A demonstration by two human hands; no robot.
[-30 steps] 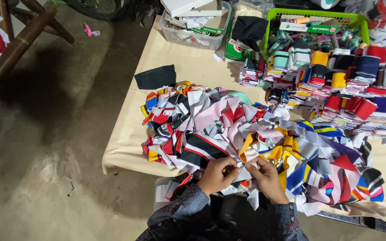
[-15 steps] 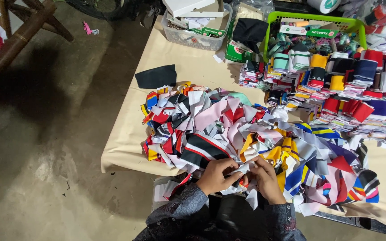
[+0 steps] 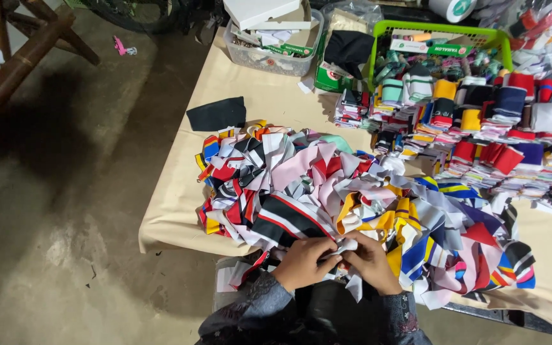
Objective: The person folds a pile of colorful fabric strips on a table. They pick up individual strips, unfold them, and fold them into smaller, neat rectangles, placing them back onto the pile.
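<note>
Both hands, left hand (image 3: 303, 262) and right hand (image 3: 368, 260), pinch one white strip (image 3: 342, 246) from the fabric pile (image 3: 352, 198) at the tabletop (image 3: 180, 198) near edge, working it loose.

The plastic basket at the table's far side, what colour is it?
Bright green: the basket, seen in the head view, holds folded fabric pieces.

A green basket (image 3: 439, 29) and a clear plastic bin (image 3: 269, 61) are seen at the desk's (image 3: 174, 204) far edge; a black cloth piece (image 3: 215, 114) is laid apart.
</note>
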